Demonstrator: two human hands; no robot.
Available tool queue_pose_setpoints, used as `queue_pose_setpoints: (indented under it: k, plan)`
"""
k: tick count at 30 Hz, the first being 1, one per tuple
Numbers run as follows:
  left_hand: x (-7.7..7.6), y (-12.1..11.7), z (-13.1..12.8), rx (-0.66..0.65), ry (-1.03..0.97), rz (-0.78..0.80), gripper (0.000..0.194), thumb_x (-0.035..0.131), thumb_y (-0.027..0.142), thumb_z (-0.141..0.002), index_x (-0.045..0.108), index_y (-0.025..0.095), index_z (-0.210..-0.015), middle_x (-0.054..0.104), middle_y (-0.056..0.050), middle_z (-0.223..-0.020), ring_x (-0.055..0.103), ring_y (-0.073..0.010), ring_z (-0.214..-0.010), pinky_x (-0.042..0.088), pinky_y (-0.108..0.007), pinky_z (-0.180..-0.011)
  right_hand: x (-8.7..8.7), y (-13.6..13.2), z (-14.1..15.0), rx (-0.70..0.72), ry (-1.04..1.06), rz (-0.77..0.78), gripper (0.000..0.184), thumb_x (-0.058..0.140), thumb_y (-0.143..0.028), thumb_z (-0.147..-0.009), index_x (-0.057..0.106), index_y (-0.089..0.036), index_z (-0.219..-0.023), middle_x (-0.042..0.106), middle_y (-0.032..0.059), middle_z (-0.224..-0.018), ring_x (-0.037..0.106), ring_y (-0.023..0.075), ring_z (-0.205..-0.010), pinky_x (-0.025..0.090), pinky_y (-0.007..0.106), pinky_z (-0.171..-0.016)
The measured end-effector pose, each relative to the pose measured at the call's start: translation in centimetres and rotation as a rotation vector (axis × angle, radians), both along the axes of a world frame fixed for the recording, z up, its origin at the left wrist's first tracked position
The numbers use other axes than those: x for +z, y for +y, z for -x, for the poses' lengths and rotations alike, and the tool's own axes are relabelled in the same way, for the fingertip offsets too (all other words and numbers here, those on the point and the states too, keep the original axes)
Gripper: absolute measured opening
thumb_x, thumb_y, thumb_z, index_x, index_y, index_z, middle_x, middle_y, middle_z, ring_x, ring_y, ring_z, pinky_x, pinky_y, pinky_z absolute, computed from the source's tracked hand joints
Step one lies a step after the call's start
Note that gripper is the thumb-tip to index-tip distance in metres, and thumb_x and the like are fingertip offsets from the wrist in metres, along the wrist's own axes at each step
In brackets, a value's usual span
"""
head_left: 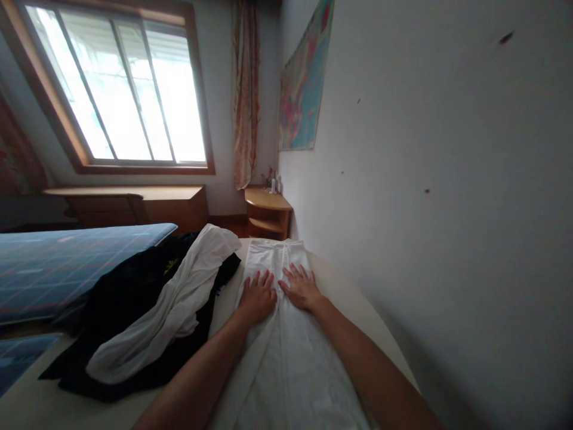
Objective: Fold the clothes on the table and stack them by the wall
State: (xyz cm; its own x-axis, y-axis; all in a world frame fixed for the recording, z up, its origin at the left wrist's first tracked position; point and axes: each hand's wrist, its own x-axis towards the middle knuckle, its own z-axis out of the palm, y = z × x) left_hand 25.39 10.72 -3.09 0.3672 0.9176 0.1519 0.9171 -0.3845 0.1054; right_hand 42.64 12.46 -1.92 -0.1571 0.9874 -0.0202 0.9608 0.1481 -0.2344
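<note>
A white garment [286,358] lies stretched out lengthwise on a pale table [344,292] in front of me. My left hand [258,295] lies flat on it, fingers spread, palm down. My right hand [301,286] rests flat beside it on the same cloth, fingers also extended. The two hands nearly touch at the middle of the garment. Neither hand holds anything.
A heap of black clothes [120,310] with a crumpled white garment [179,298] on top lies to the left. A blue checked mattress [67,263] is further left. A grey wall [447,209] runs along the right. A small wooden corner shelf [267,212] stands beyond the table, under a window [120,89].
</note>
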Motion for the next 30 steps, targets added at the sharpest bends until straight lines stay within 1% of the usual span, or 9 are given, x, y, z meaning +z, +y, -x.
queue_pose_setpoints:
  k: [4,7,10,13,15,18,22,26,30]
  plan:
    - [-0.1,1.6,0.0,0.002,-0.019,-0.022,0.054,0.033,0.032,-0.097,0.037,0.018,-0.15,0.031,-0.011,-0.159,0.023,-0.0309,-0.147,0.018,-0.054,-0.115,0.1,1.2,0.2,-0.002,0.003,-0.081,0.065,0.029,-0.061,-0.097,0.034,-0.028,-0.152,0.022,0.0069,-0.163,0.014,0.0314,-0.149,0.008,0.056,-0.116]
    - [0.0,1.9,0.0,-0.004,-0.046,-0.043,0.052,0.036,0.032,-0.098,0.039,0.019,-0.148,0.035,-0.011,-0.157,0.026,-0.0296,-0.146,0.019,-0.053,-0.116,0.4,0.9,0.6,0.019,-0.014,-0.211,0.055,0.035,-0.051,-0.099,0.049,-0.021,-0.142,0.042,0.0126,-0.152,0.031,0.029,-0.141,0.019,0.048,-0.114]
    - [0.5,1.3,0.1,-0.015,-0.083,-0.063,0.045,0.035,0.029,-0.1,0.044,0.016,-0.142,0.04,-0.013,-0.154,0.03,-0.028,-0.144,0.022,-0.051,-0.115,0.9,-0.3,0.9,0.068,-0.026,-0.256,0.044,0.033,-0.04,-0.101,0.062,-0.018,-0.125,0.06,0.0137,-0.132,0.048,0.0242,-0.126,0.031,0.037,-0.108]
    - [1.2,-0.3,0.5,-0.065,-0.115,-0.06,0.039,0.034,0.026,-0.101,0.052,0.014,-0.133,0.048,-0.014,-0.147,0.039,-0.0251,-0.139,0.028,-0.045,-0.114,1.2,-2.4,1.0,0.099,-0.032,-0.244,0.042,0.033,-0.039,-0.101,0.063,-0.018,-0.123,0.063,0.0125,-0.127,0.053,0.0225,-0.12,0.034,0.034,-0.105]
    - [1.8,-1.8,1.2,-0.117,-0.133,-0.041,0.035,0.036,0.028,-0.101,0.057,0.016,-0.127,0.054,-0.012,-0.141,0.045,-0.0218,-0.135,0.031,-0.04,-0.113,1.2,-4.2,0.8,0.102,-0.035,-0.236,0.046,0.034,-0.042,-0.101,0.058,-0.018,-0.131,0.058,0.0129,-0.137,0.049,0.0233,-0.127,0.032,0.035,-0.109]
    - [2.4,-4.7,2.9,-0.164,-0.157,-0.006,0.036,0.033,0.031,-0.103,0.063,0.019,-0.118,0.06,-0.009,-0.135,0.052,-0.0184,-0.128,0.036,-0.033,-0.11,0.9,-7.8,0.7,0.077,-0.033,-0.15,0.057,0.032,-0.05,-0.1,0.046,-0.018,-0.144,0.041,0.0129,-0.153,0.034,0.0272,-0.141,0.022,0.043,-0.116]
    - [3.4,-9.7,5.7,-0.18,-0.165,0.083,0.033,0.039,0.038,-0.1,0.065,0.019,-0.107,0.065,-0.009,-0.126,0.057,-0.0214,-0.122,0.042,-0.032,-0.104,0.9,-13.3,0.5,0.074,0.008,0.01,0.069,0.032,-0.061,-0.096,0.036,-0.02,-0.152,0.024,0.0107,-0.161,0.017,0.0302,-0.149,0.011,0.051,-0.119]
    - [4.6,-14.8,7.5,-0.143,-0.119,0.152,0.025,0.051,0.034,-0.092,0.062,0.018,-0.107,0.062,-0.011,-0.126,0.056,-0.0245,-0.119,0.044,-0.034,-0.101,1.3,-18.5,0.3,0.123,0.048,0.099,0.071,0.038,-0.064,-0.093,0.036,-0.025,-0.152,0.022,0.008,-0.162,0.015,0.0292,-0.15,0.011,0.049,-0.12]
    - [5.3,-18.6,8.7,-0.019,-0.049,0.236,0.024,0.051,0.033,-0.09,0.06,0.017,-0.106,0.066,-0.013,-0.113,0.063,-0.0271,-0.106,0.048,-0.038,-0.093,2.1,-22.1,0.1,0.195,0.073,0.106,0.066,0.042,-0.062,-0.092,0.043,-0.026,-0.148,0.028,0.0074,-0.16,0.02,0.0274,-0.149,0.014,0.046,-0.12]
